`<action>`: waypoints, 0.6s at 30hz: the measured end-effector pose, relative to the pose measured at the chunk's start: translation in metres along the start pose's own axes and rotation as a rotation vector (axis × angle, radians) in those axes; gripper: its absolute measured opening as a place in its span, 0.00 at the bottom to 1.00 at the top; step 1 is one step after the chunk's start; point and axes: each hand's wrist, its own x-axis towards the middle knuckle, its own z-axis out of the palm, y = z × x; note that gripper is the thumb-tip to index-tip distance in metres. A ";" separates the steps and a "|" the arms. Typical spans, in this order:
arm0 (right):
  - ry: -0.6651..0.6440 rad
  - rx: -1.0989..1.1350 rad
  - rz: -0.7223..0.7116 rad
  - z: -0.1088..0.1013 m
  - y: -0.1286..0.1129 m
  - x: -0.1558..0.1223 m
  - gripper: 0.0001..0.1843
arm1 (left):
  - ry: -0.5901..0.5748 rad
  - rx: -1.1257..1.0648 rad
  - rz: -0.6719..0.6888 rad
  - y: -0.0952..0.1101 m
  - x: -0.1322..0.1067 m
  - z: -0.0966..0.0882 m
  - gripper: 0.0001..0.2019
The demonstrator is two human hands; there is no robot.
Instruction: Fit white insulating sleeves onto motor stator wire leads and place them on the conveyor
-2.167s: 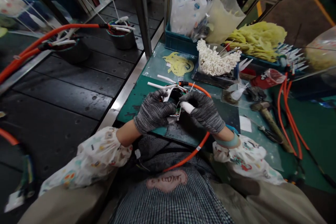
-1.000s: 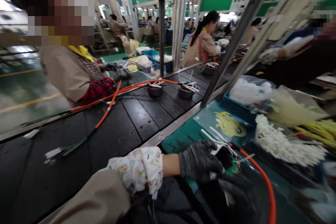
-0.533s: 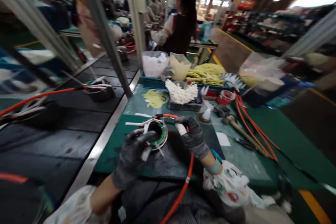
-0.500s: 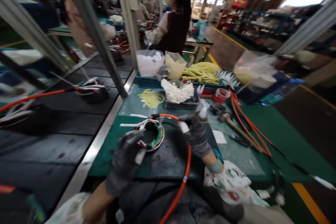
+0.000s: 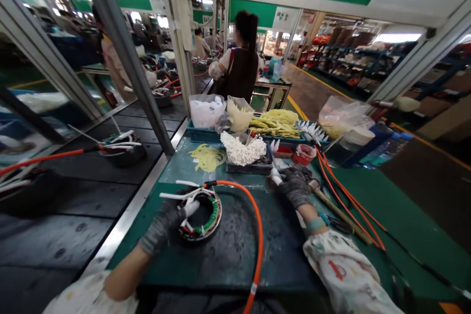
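Note:
A ring-shaped motor stator (image 5: pixel 212 225) with green and white insulation lies on the dark mat of the bench. White sleeved leads (image 5: pixel 172 196) and a thick orange cable (image 5: pixel 257 216) come off its top. My left hand (image 5: pixel 167 221), in a grey glove with a pale thumb tip, grips the ring's left side, thumb inside the bore and fingers mostly hidden outside. My right hand (image 5: pixel 294 189), gloved alike, reaches over dark hand tools at the bench's right, its pale thumb stretched away from the fingers. Part of its fingers blend into the tools behind.
Behind the stator stand a tray of white pieces (image 5: pixel 245 149), yellow sheets (image 5: pixel 277 122), plastic bags (image 5: pixel 208 110) and a red cup (image 5: pixel 304 153). A hammer (image 5: pixel 342 216) and orange wires (image 5: pixel 346 189) lie right. A conveyor (image 5: pixel 121 189) with other stators runs left. A person (image 5: pixel 241 64) works beyond.
My right hand has let go of the orange cable and moved right to the tools. My left hand has shifted onto the ring, thumb inside it. The view has tilted up.

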 end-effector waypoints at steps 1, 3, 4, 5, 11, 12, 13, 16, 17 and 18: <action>0.026 0.035 -0.004 -0.001 -0.002 0.001 0.10 | 0.001 0.021 0.015 0.003 0.004 0.001 0.40; 0.085 0.098 -0.010 -0.010 -0.007 -0.003 0.12 | 0.014 0.058 0.044 0.002 0.012 -0.001 0.37; 0.111 0.119 -0.013 -0.017 -0.012 -0.008 0.13 | 0.008 0.072 0.058 0.000 0.017 -0.003 0.35; 0.134 0.150 -0.023 -0.025 -0.019 -0.015 0.14 | -0.009 0.095 0.083 -0.002 0.023 -0.006 0.34; 0.000 0.572 -0.131 -0.063 -0.117 -0.109 0.10 | -0.126 0.249 0.189 -0.010 0.052 -0.020 0.27; -0.035 0.600 -0.159 -0.063 -0.133 -0.129 0.10 | -0.126 0.259 0.192 -0.011 0.049 -0.021 0.27; -0.056 0.613 -0.196 -0.061 -0.145 -0.147 0.11 | -0.123 0.280 0.226 -0.013 0.043 -0.020 0.27; -0.048 0.554 -0.273 -0.050 -0.161 -0.190 0.15 | -0.070 0.355 0.432 -0.019 0.009 -0.013 0.25; -0.050 0.516 -0.286 -0.047 -0.161 -0.198 0.15 | -0.039 0.370 0.519 -0.020 -0.004 -0.010 0.24; -0.062 0.479 -0.300 -0.045 -0.158 -0.204 0.16 | -0.012 0.383 0.599 -0.022 -0.017 -0.007 0.22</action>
